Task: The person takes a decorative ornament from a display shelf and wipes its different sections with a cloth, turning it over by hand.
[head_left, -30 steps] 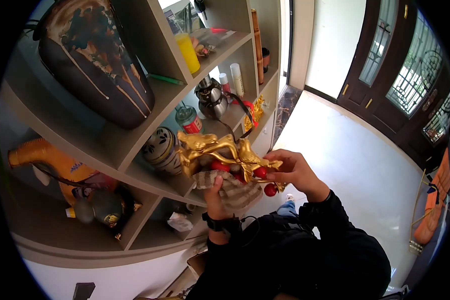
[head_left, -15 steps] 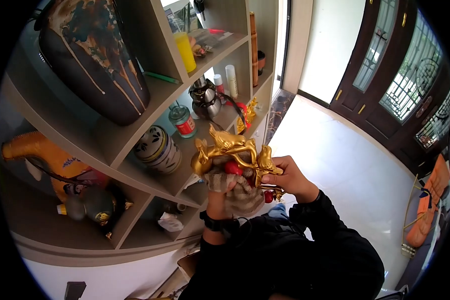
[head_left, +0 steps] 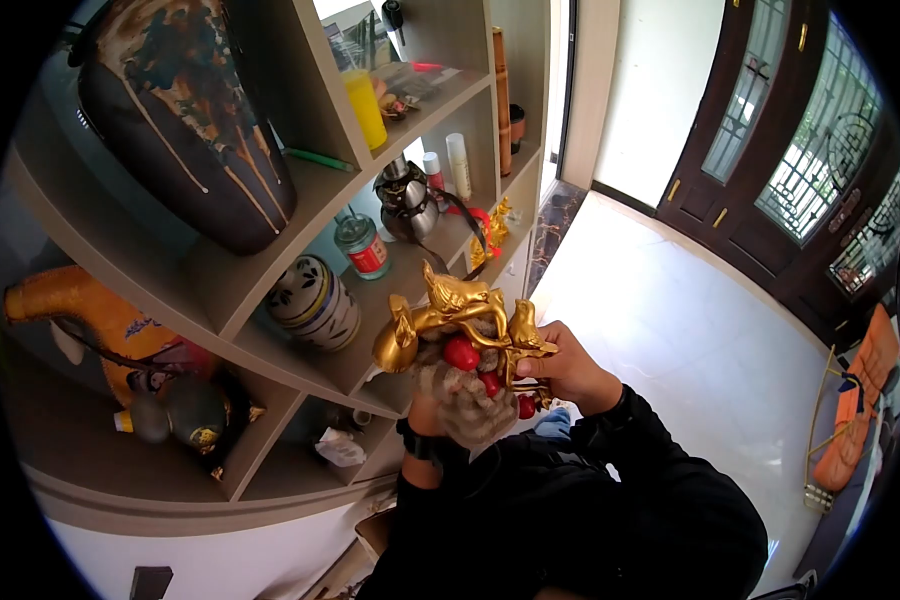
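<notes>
A shiny gold ornament (head_left: 452,308) with bird shapes and red balls (head_left: 461,352) is held up in front of the shelf. My right hand (head_left: 568,368) grips its right end between thumb and fingers. Against its underside is a brown striped cloth (head_left: 473,408). My left hand (head_left: 425,405) is at the cloth's left side; its fingers are hidden by the cloth and the ornament.
The curved shelf (head_left: 320,215) holds a large dark vase (head_left: 185,130), a striped jar (head_left: 315,303), a glass jar with a red label (head_left: 361,246), a silver bottle (head_left: 407,200) and a yellow cup (head_left: 365,108). A dark door (head_left: 770,150) stands at the right.
The ornament has turned and shifted slightly in my hands, showing more of its red balls. My left hand and the cloth have moved, and the left fingers have gone out of sight. The view has shifted slightly.
</notes>
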The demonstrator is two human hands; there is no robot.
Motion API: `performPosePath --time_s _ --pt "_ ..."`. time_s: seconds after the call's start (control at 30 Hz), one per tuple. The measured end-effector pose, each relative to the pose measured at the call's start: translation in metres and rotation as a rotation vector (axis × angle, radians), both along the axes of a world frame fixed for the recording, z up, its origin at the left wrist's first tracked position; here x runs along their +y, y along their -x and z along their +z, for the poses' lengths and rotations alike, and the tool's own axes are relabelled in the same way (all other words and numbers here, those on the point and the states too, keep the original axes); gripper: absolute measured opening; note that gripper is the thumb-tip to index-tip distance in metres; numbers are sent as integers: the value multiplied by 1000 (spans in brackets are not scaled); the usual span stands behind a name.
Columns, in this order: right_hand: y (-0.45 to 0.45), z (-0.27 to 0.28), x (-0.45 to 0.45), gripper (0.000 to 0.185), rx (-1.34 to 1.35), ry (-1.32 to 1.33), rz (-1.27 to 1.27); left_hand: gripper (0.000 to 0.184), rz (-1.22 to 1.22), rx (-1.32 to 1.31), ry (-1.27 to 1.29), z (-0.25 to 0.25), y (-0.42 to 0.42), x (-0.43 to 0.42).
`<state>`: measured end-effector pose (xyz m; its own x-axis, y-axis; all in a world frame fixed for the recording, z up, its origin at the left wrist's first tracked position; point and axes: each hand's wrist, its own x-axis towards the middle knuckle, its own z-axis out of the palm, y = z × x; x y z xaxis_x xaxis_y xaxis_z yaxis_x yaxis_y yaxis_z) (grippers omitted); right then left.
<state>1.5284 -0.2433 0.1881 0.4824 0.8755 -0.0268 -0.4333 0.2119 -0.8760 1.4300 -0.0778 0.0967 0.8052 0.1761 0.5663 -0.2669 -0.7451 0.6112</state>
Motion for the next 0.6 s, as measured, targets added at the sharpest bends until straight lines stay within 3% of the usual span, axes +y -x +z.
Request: performPosePath --time_s 0.03,0.1,0.17,0.3,0.4,0.5,0.57,0.6 --pt "0 0 0 21 -2 1 -4 34 -121 14 360 15 3 -5" --pt "-2 -3 0 22 -21 -42 -4 34 -277 -7 822 45 5 -15" --pt "-8 -6 -5 24 -39 -40 13 35 -339 -36 957 64 5 -22" --pt "-13 2 -10 25 -69 -103 -68 37 -267 -159 953 76 1 -29" --pt "-20 2 -13 36 79 -238 -127 37 72 -206 987 74 -2 -29" --pt "-23 -2 -10 39 112 -303 -141 40 5 -206 850 76 -3 -33" --pt "-22 -8 -5 52 134 -284 -281 39 -42 -160 887 83 -5 -43" --pt "-21 -9 -2 38 156 -332 -277 39 -86 -113 923 88 -7 -50"
